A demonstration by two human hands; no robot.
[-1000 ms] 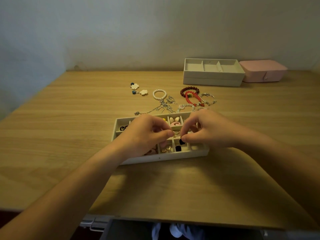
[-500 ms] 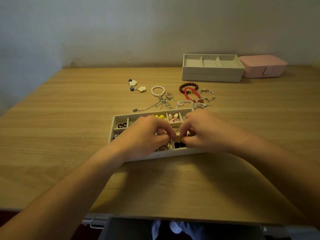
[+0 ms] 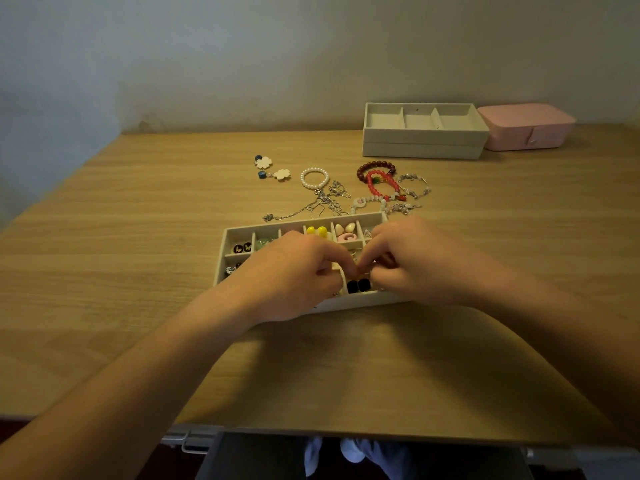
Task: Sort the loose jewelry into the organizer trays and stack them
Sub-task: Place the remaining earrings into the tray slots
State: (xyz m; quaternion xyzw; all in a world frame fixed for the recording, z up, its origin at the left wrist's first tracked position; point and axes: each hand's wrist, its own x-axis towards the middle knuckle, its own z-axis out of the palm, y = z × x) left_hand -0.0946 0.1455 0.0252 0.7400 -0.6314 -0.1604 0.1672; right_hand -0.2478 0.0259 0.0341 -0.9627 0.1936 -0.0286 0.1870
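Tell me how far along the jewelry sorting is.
Done: the near white divided tray holds yellow beads and black studs. In hand: left hand and right hand pinch a small piece over its middle, too tiny to identify. Remaining: white pearl bracelet, red bead bracelet, flower earrings and silver chains lie loose on the wooden table; the near tray is not stacked on the far white trays.

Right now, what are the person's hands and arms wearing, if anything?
The left hand and right hand are bare: no gloves, no rings visible. Both forearms are uncovered to the frame edge, no sleeves, and neither wrist shows a watch or bracelet.
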